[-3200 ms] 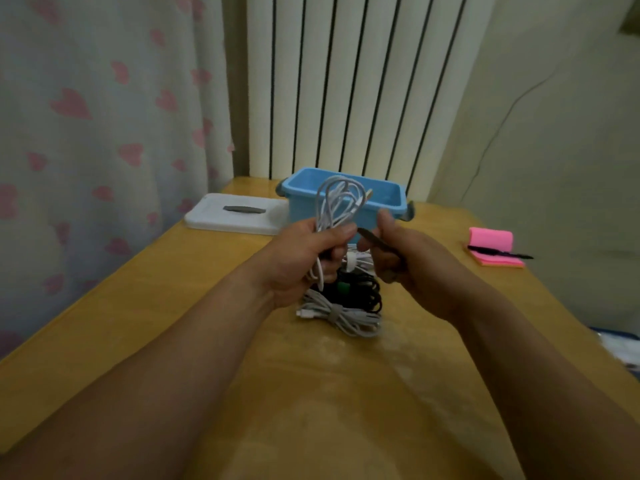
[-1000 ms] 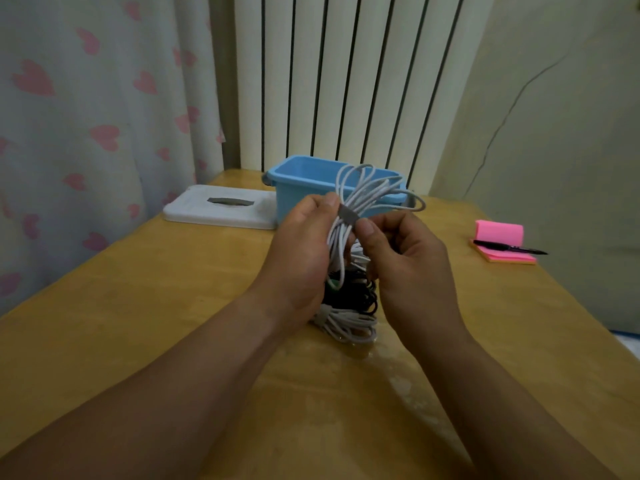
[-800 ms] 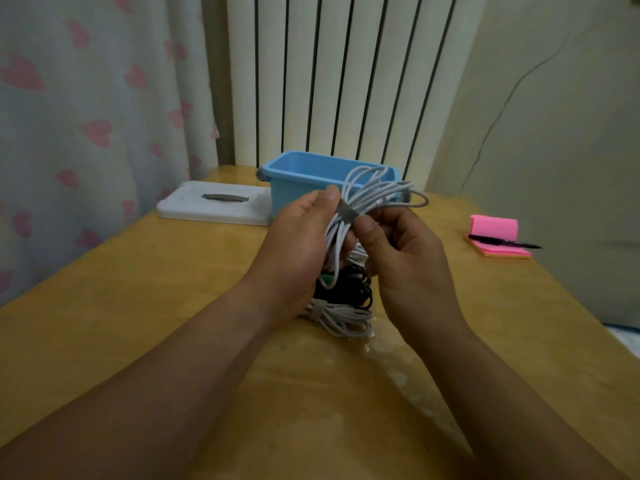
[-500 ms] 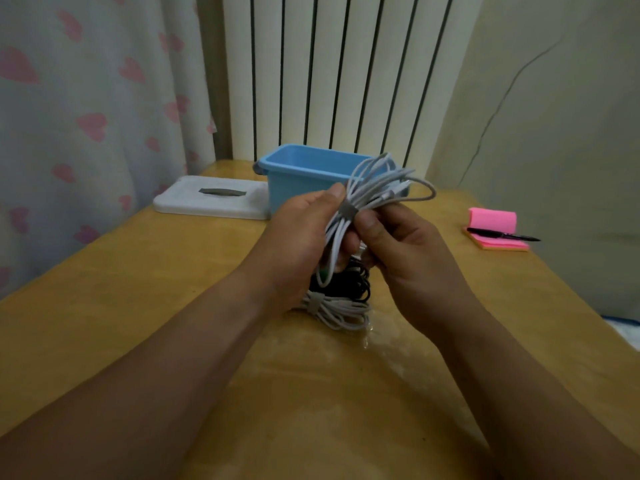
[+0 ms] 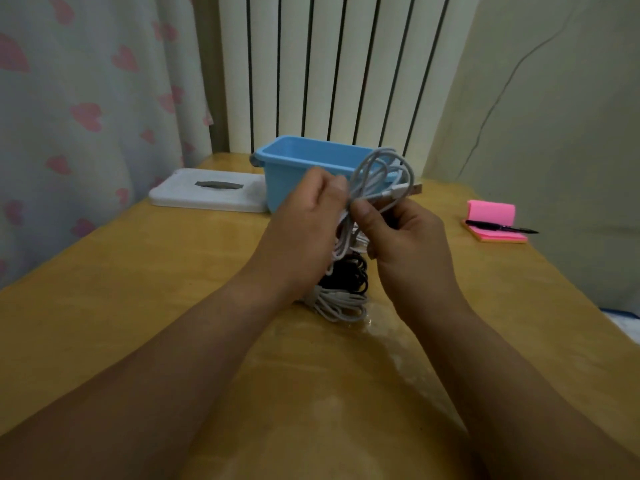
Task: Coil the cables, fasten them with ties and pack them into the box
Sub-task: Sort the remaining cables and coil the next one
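Note:
Above the table I hold a coiled white cable between both hands. My left hand grips the middle of the coil, where a grey tie goes round it. My right hand pinches the same spot from the right. The coil's loops stick up in front of the blue box, which stands open at the back of the table. Below my hands lie a black coiled cable and a white tied cable bundle on the wooden table.
The box's white lid lies flat to the left of the box. A pink notepad with a black pen on it sits at the right. A curtain hangs on the left and a wall stands close on the right.
A tie has been wrapped round the white coil since the earliest frame. Both hands have lifted the coil a little and turned it, so its loops lean more to the right.

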The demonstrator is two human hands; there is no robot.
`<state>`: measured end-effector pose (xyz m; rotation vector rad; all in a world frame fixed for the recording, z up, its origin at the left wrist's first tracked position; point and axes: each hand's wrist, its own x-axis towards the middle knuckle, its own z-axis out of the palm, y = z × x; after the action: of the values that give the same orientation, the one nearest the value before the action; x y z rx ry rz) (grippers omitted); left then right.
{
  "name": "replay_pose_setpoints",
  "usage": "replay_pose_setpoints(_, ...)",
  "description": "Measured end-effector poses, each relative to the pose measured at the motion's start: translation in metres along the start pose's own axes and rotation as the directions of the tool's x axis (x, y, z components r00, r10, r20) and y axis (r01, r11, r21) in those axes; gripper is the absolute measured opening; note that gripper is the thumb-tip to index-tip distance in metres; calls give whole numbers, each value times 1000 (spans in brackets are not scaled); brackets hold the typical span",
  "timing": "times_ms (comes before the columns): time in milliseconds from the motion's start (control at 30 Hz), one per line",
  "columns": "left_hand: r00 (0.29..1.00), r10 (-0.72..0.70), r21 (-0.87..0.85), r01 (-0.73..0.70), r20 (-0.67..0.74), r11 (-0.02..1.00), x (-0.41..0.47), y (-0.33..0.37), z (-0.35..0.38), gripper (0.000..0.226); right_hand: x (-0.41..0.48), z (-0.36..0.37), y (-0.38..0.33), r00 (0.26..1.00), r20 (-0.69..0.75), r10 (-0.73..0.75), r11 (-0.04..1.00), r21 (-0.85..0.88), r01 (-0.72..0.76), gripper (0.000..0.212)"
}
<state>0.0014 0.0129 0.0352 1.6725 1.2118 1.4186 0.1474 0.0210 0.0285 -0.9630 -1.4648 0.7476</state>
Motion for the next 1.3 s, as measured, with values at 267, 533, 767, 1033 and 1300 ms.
replay_pose_setpoints(267, 959, 268, 711, -254, 95, 656, -2, -5, 11, 37, 1, -4, 1, 971, -97, 218, 973, 98, -209, 20)
replay_pose_setpoints(533, 953, 280, 656, -287, 119, 698, 3, -13, 3, 14, 3, -15, -1, 968, 63, 241, 970, -26, -240, 27)
replay_pose_setpoints(767, 993, 119, 258, -109, -23, 960, 9, -13, 1, 19, 6, -12, 6, 977, 76, 199, 979, 29, -202, 20)
replay_pose_setpoints(1033, 970, -103, -378, 183, 222, 908, 9, -5, -3, 29, 7, -5, 10, 947, 123, 295, 885, 340, -320, 27)
replay_pose_setpoints(1300, 967, -132, -485, 224, 217, 846, 9, 2, -3, 36, 8, -9, 15, 978, 115, 174, 938, 282, -200, 17)
